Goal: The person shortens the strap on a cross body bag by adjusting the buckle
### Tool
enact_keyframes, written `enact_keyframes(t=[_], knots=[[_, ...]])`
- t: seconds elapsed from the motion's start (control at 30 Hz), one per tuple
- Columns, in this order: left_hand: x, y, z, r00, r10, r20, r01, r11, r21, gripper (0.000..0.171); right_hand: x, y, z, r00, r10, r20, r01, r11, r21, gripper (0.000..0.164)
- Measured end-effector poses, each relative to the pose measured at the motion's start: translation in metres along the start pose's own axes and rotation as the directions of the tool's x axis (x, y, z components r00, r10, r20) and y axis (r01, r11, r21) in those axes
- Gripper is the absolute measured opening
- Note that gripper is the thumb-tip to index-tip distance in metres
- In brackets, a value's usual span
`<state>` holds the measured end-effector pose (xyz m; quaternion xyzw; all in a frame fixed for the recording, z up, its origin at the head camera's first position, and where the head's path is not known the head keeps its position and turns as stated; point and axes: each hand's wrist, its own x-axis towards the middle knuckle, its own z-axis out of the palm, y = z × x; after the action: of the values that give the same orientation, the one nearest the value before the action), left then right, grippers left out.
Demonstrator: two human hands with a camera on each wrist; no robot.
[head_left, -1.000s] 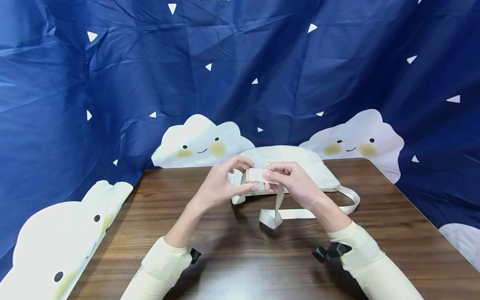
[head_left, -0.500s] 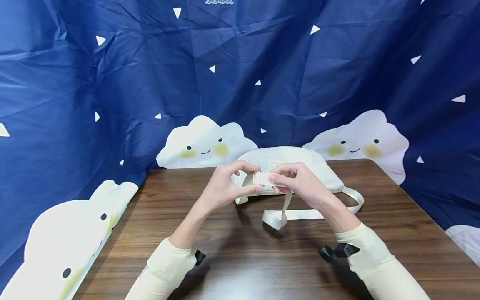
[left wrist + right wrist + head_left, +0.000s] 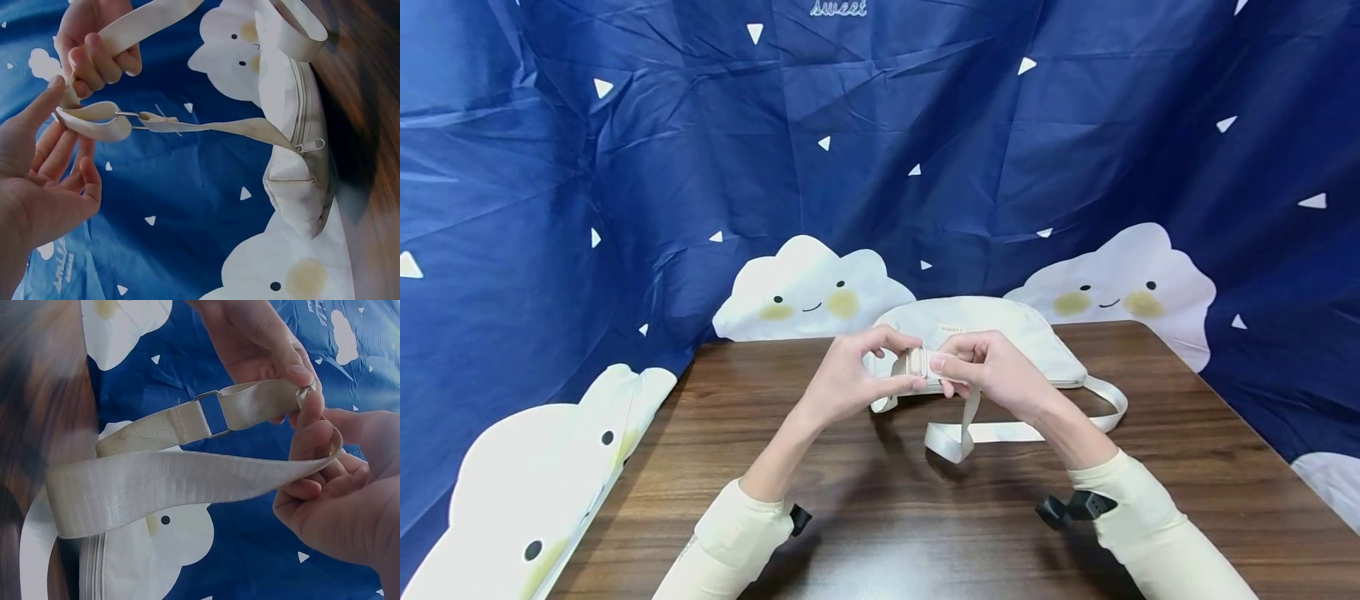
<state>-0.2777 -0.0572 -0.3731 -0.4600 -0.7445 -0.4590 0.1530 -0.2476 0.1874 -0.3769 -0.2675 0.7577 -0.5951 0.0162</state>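
Note:
Before me lies a white bag (image 3: 1033, 342) with a long cream strap (image 3: 1000, 432). My left hand (image 3: 850, 375) pinches a metal strap buckle (image 3: 917, 362) between thumb and forefinger, above the table in front of the bag. Close beside it, my right hand (image 3: 1003, 375) pinches the strap with thumb and curled fingers; the strap hangs from it in a loop. In the right wrist view, a rectangular metal ring (image 3: 212, 415) joins a short strap piece to the looped part near the left fingers. The fingers partly hide the buckle and the strap's end there.
A brown wooden table (image 3: 880, 517) carries the bag. Behind it hangs a blue curtain (image 3: 880, 108) with white triangles and smiling clouds. The bag's zipper pull (image 3: 312, 145) shows in the left wrist view. Dark straps sit at both wrists.
The head view shifts slightly, so the scene moves a little right, then slightly down. The buckle turns a little in my left fingers. Both hands keep their grip, with the right fingers shifting slightly.

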Motion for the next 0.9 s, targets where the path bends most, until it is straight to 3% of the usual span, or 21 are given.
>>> enact_keyframes(t=[0.27,0.5,0.9], knots=[[-0.003,0.002,0.002,0.999,0.045,-0.014,-0.044,0.997,0.067,0.042,0.002,0.001,0.000,0.999,0.042,-0.021,-0.044,0.997,-0.070,0.036],[0.004,-0.004,0.004,0.999,0.048,0.003,-0.048,0.994,0.101,0.039,0.004,0.006,-0.020,0.998,0.051,0.036,-0.051,0.999,-0.012,0.021],[0.000,-0.005,0.001,1.000,-0.005,0.010,0.004,0.999,0.047,0.041,0.006,0.006,-0.012,0.998,0.065,0.026,-0.065,0.998,0.013,0.018]])
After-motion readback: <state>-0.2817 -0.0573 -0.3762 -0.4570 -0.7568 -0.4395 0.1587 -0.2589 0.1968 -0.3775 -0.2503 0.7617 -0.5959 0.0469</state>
